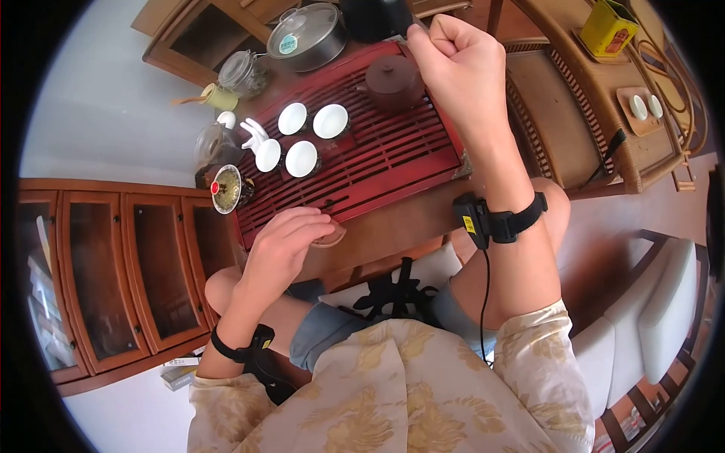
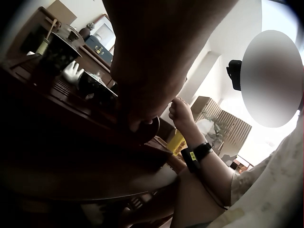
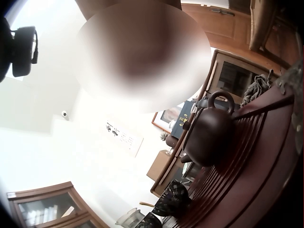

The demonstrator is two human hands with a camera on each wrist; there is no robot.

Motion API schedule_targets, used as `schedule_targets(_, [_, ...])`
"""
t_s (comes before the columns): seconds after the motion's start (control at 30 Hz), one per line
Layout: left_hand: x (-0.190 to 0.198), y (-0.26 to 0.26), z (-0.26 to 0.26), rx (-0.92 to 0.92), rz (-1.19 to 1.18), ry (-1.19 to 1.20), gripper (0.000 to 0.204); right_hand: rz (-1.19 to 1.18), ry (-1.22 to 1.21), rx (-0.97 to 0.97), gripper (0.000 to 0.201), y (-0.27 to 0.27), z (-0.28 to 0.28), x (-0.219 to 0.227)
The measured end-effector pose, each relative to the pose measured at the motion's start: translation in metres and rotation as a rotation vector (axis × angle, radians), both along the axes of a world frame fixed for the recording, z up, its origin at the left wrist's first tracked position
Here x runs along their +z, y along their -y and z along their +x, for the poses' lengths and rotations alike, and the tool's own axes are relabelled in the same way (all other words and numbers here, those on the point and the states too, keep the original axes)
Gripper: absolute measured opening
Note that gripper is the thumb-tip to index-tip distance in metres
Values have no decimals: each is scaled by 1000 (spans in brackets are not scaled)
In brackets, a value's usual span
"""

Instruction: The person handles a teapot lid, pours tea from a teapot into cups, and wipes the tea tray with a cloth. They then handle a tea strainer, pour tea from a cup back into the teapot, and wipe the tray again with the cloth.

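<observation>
My right hand (image 1: 470,75) is raised past the right edge of the red slatted tray (image 1: 445,155), fingers curled in a fist with no object visible inside. Its thumb side lies beside a black vessel (image 1: 371,19) in the head view; contact is unclear. The left wrist view also shows the right fist (image 2: 180,113). My left hand (image 1: 283,245), at the tray's near edge, holds a small brown rounded piece (image 1: 330,236), partly hidden under the fingers. A dark brown teapot (image 1: 393,81) stands on the tray, upright in the right wrist view (image 3: 209,135).
Several white-lined cups (image 1: 302,158) stand on the tray, near a white hand-shaped figure (image 1: 255,134) and a patterned vessel with a red knob (image 1: 226,189). Behind are a glass-lidded pot (image 1: 306,38) and a glass jar (image 1: 243,73). A rattan shelf (image 1: 559,113) stands at the right.
</observation>
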State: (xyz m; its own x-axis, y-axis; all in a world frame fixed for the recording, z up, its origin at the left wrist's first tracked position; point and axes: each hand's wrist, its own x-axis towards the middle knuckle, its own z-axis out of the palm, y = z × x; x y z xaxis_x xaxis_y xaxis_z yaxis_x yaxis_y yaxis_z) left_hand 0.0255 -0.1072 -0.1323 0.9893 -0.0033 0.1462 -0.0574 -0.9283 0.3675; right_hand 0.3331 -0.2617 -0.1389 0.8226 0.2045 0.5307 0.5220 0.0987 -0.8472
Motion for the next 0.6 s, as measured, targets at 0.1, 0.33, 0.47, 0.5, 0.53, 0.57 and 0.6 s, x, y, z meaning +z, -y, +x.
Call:
schedule_targets(0.1, [10,-6,-13,35,-26,-37,30,15,-23,25,44,0,1,-1])
schedule_targets(0.33, [15,-18,-53,732,-164,34,16,-9,-52,24,45,5,-1,3])
schedule_targets(0.47, [-15,-33,-81,841,-250,117,27,22,-136,60,49,5,-2,3])
schedule_targets(0.5, [-19,-36,-86,842,-220,123,29,16,-125,60,49,5,-1,2])
schedule_targets(0.53, [-20,-36,-89,857,-219,126,29,8,-113,58,50,5,0,1])
schedule_targets(0.57, [-21,-36,-91,872,-220,129,29,2,-108,55,50,6,1,1])
schedule_targets(0.6, [-23,-36,-93,887,-221,131,30,-5,-103,52,51,6,1,2])
